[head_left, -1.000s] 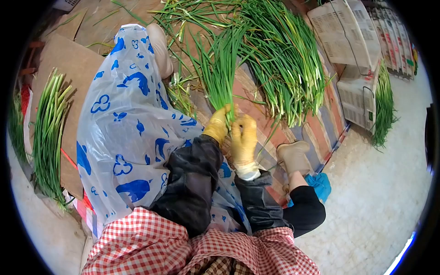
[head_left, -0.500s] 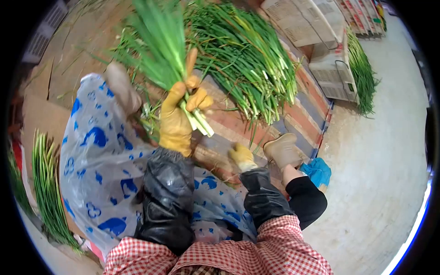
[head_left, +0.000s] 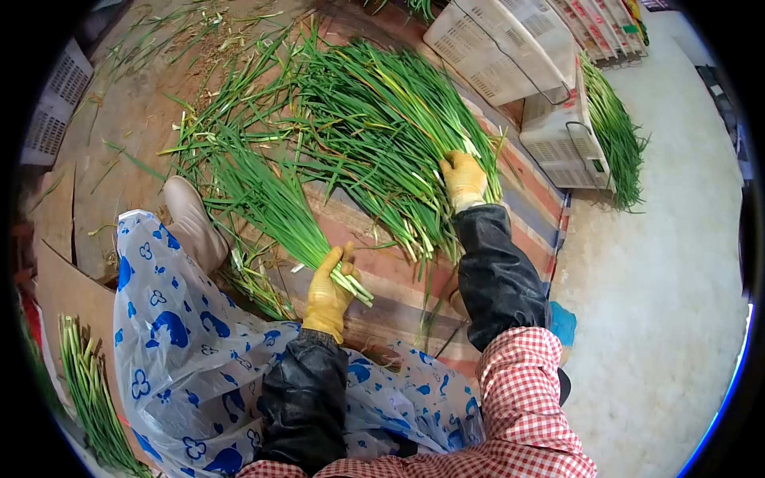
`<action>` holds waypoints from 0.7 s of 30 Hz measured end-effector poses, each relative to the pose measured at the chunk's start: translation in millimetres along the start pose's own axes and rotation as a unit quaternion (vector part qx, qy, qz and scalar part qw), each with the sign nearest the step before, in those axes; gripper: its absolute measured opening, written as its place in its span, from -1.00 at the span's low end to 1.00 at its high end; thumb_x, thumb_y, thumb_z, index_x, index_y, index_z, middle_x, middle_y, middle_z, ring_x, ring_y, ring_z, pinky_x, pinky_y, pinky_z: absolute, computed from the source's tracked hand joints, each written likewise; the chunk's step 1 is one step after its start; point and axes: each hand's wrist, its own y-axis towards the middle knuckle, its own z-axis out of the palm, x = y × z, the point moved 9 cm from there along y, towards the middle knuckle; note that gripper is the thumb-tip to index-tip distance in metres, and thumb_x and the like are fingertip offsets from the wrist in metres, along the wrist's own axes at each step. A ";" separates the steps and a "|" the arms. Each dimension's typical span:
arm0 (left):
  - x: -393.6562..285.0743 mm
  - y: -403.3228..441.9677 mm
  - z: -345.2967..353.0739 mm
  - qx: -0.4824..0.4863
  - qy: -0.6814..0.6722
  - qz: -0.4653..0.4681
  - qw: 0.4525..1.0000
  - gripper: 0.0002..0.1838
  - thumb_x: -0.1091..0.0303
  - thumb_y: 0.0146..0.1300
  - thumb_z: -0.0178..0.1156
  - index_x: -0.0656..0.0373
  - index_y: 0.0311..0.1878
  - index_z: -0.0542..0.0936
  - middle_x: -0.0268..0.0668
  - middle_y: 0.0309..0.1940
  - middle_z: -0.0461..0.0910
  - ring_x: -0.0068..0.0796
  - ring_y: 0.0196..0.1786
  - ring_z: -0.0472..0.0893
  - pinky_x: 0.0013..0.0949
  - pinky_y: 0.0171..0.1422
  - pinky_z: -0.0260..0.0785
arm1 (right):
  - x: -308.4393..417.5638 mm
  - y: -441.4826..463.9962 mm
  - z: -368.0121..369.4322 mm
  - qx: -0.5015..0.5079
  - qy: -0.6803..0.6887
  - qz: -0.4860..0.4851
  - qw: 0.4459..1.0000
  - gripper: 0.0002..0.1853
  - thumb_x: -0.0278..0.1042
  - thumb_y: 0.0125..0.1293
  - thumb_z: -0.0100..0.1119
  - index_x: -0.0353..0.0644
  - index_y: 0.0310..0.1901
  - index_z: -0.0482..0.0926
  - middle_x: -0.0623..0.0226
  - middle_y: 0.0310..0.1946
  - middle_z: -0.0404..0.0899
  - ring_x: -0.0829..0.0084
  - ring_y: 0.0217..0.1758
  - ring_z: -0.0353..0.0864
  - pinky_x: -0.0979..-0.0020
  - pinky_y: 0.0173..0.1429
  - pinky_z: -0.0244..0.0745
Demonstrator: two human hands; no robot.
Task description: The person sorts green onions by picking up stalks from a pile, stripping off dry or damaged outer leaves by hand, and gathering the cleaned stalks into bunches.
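Note:
My left hand (head_left: 331,291), in a yellow glove, is closed round the white ends of a small bunch of garlic chives (head_left: 275,211). The bunch's green leaves fan out toward the upper left, over the striped sheet. At the lower right side of a large pile of garlic chives (head_left: 374,119), my right hand (head_left: 463,177), also gloved in yellow, has its fingers curled on some pale stalk ends. Its fingertips are partly hidden among the stalks.
White plastic crates (head_left: 502,52) stand at the upper right, one with garlic chives (head_left: 613,131) sticking out. More chives (head_left: 92,398) lie at the lower left. A beige boot (head_left: 194,223) and a patterned plastic apron (head_left: 171,334) are on my left. Loose leaves litter the floor.
My left hand has lowered the raised bunch to the sheet. My right hand has reached forward and right, from near the boot to the pile's stalk ends.

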 end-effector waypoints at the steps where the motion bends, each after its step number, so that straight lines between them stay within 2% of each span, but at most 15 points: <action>1: 0.2 -3.5 1.5 0.006 -0.006 -0.005 1.000 -0.86 0.45 0.16 0.21 0.22 -0.25 0.47 -0.19 -0.18 0.62 -0.47 -0.58 0.46 -0.34 -0.43 0.38 | -1.3 7.3 5.8 0.029 -0.020 0.030 0.999 -0.73 -0.10 0.15 0.06 -0.06 -0.25 0.60 0.15 -0.27 0.60 0.12 -0.17 0.58 0.16 -0.09 0.45; 3: 0.9 2.3 -4.6 0.000 -0.006 -0.021 1.000 -0.88 0.46 0.16 0.20 0.20 -0.28 0.46 -0.18 -0.13 0.60 -0.48 -0.57 0.45 -0.35 -0.43 0.38 | -0.6 17.8 12.5 0.061 -0.040 0.059 0.996 -0.73 -0.12 0.12 0.07 -0.08 -0.28 0.61 0.14 -0.28 0.60 0.10 -0.18 0.58 0.17 -0.09 0.45; 5: -1.8 3.9 -11.8 -0.005 0.017 -0.001 1.000 -0.87 0.47 0.16 0.18 0.21 -0.24 0.46 -0.20 -0.15 0.60 -0.49 -0.56 0.43 -0.36 -0.42 0.37 | -4.6 17.3 16.7 0.088 0.050 0.131 0.986 -0.74 -0.14 0.07 0.06 -0.10 -0.34 0.62 0.09 -0.32 0.61 0.05 -0.21 0.58 0.19 -0.09 0.45; 7: -2.6 6.4 -13.9 -0.010 0.033 0.007 0.999 -0.83 0.47 0.16 0.16 0.21 -0.17 0.46 -0.21 -0.16 0.60 -0.50 -0.55 0.43 -0.36 -0.41 0.37 | 4.8 8.5 23.8 0.092 0.068 0.105 0.988 -0.76 -0.15 0.08 0.05 -0.10 -0.33 0.59 0.03 -0.35 0.60 -0.01 -0.23 0.56 0.17 -0.10 0.45; 9: -4.5 3.7 -14.4 -0.014 0.056 0.013 0.998 -0.78 0.47 0.16 0.15 0.20 -0.10 0.46 -0.23 -0.17 0.60 -0.50 -0.55 0.43 -0.36 -0.40 0.37 | 16.1 -2.8 -12.5 0.003 0.017 0.103 0.995 -0.76 -0.14 0.13 0.04 -0.10 -0.30 0.56 0.02 -0.36 0.58 -0.02 -0.25 0.56 0.12 -0.12 0.44; 10: -6.6 1.2 -11.5 0.003 0.063 0.018 0.998 -0.73 0.47 0.17 0.13 0.20 -0.04 0.44 -0.24 -0.18 0.60 -0.50 -0.55 0.43 -0.36 -0.40 0.37 | 7.9 -0.5 -17.0 -0.032 -0.001 0.074 0.997 -0.76 -0.12 0.18 0.02 -0.09 -0.29 0.53 0.08 -0.36 0.59 0.02 -0.25 0.57 0.10 -0.13 0.44; 11: -8.8 -0.4 -9.0 0.020 0.069 0.022 0.997 -0.67 0.46 0.17 0.12 0.21 0.03 0.42 -0.25 -0.18 0.60 -0.50 -0.54 0.44 -0.36 -0.40 0.37 | -2.8 0.2 -16.8 -0.031 -0.021 0.064 0.997 -0.76 -0.13 0.15 0.04 -0.07 -0.27 0.56 0.13 -0.35 0.61 0.07 -0.23 0.59 0.14 -0.12 0.45; 13: -10.5 -0.5 -11.6 0.018 0.080 0.022 0.996 -0.65 0.46 0.18 0.12 0.20 0.06 0.41 -0.25 -0.18 0.60 -0.51 -0.53 0.45 -0.36 -0.39 0.37 | -26.9 -5.4 18.7 0.097 -0.074 0.056 0.991 -0.76 -0.15 0.13 0.06 -0.06 -0.25 0.59 0.17 -0.33 0.62 0.10 -0.20 0.60 0.16 -0.11 0.45; 14: -10.5 -1.2 -11.9 0.018 0.091 0.022 0.995 -0.63 0.46 0.18 0.11 0.18 0.08 0.40 -0.25 -0.18 0.60 -0.51 -0.52 0.45 -0.36 -0.39 0.37 | -23.3 -7.3 17.1 0.112 -0.057 0.070 0.990 -0.75 -0.16 0.11 0.07 -0.08 -0.27 0.62 0.14 -0.30 0.62 0.10 -0.18 0.60 0.17 -0.10 0.47; 17: -11.0 -4.6 -13.4 -0.012 0.099 0.028 0.995 -0.68 0.45 0.19 0.11 0.18 0.03 0.41 -0.28 -0.19 0.60 -0.51 -0.47 0.47 -0.36 -0.40 0.35 | 4.0 -8.7 -3.5 0.094 -0.126 0.061 0.986 -0.76 -0.16 0.13 0.06 -0.09 -0.31 0.62 0.12 -0.27 0.61 0.10 -0.18 0.60 0.17 -0.12 0.49; 18: -11.2 -4.3 -13.8 -0.011 0.096 0.029 0.995 -0.68 0.45 0.19 0.11 0.18 0.03 0.41 -0.28 -0.19 0.60 -0.51 -0.47 0.47 -0.36 -0.40 0.35 | 13.7 -13.8 -7.7 0.056 -0.123 0.058 0.989 -0.77 -0.18 0.14 0.04 -0.10 -0.34 0.62 0.13 -0.29 0.61 0.08 -0.21 0.60 0.16 -0.13 0.50; 21: -8.4 2.0 -19.6 0.007 0.091 0.021 0.996 -0.76 0.42 0.20 0.12 0.16 -0.05 0.44 -0.31 -0.21 0.61 -0.50 -0.43 0.49 -0.36 -0.40 0.35 | 2.8 -19.2 -4.9 0.033 -0.098 0.102 0.989 -0.75 -0.15 0.16 0.05 -0.08 -0.23 0.58 0.11 -0.27 0.58 0.07 -0.19 0.59 0.14 -0.11 0.48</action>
